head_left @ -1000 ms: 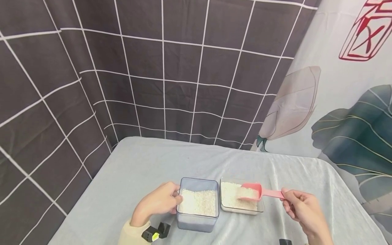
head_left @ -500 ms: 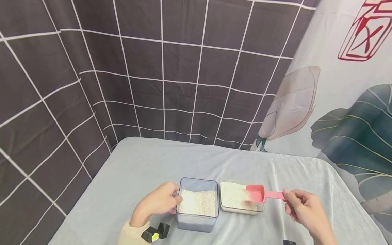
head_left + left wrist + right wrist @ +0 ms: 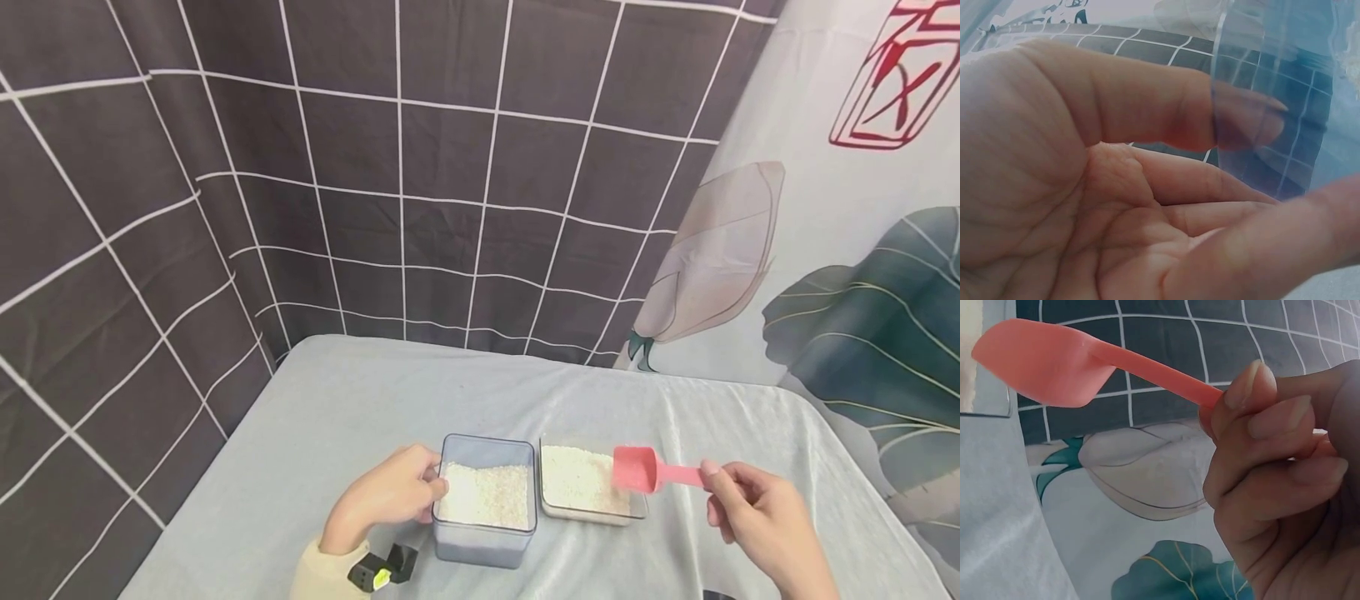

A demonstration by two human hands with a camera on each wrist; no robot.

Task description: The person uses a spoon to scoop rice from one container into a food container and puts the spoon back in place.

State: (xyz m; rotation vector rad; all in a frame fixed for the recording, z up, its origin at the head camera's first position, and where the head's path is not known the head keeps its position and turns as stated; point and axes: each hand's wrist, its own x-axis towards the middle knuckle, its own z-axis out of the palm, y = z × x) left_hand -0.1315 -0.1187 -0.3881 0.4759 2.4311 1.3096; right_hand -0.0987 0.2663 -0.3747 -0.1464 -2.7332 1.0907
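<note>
In the head view, a clear blue-tinted square container (image 3: pixel 486 546) holds white grains (image 3: pixel 487 497) that look like rice. My left hand (image 3: pixel 396 492) holds its left side, and in the left wrist view one finger shows through the translucent wall (image 3: pixel 1310 81). Beside it on the right stands a lower clear rectangular container (image 3: pixel 585 514) with more of the same grains (image 3: pixel 576 477). My right hand (image 3: pixel 765 508) pinches the handle end of a pink scoop (image 3: pixel 636 468) between thumb and fingers. The scoop's bowl overlaps the low container's right end, and no grains show in it.
Both containers stand on a table with a light grey-blue cloth (image 3: pixel 360 392). Behind and to the left hangs a dark curtain with white grid lines (image 3: pixel 442 150). A pale curtain with leaf prints (image 3: pixel 877 308) hangs at the right.
The scoop was full of grains and tipped over the low container; the grains fell into it. The right hand has drawn a little to the right. The left hand and both containers stayed put.
</note>
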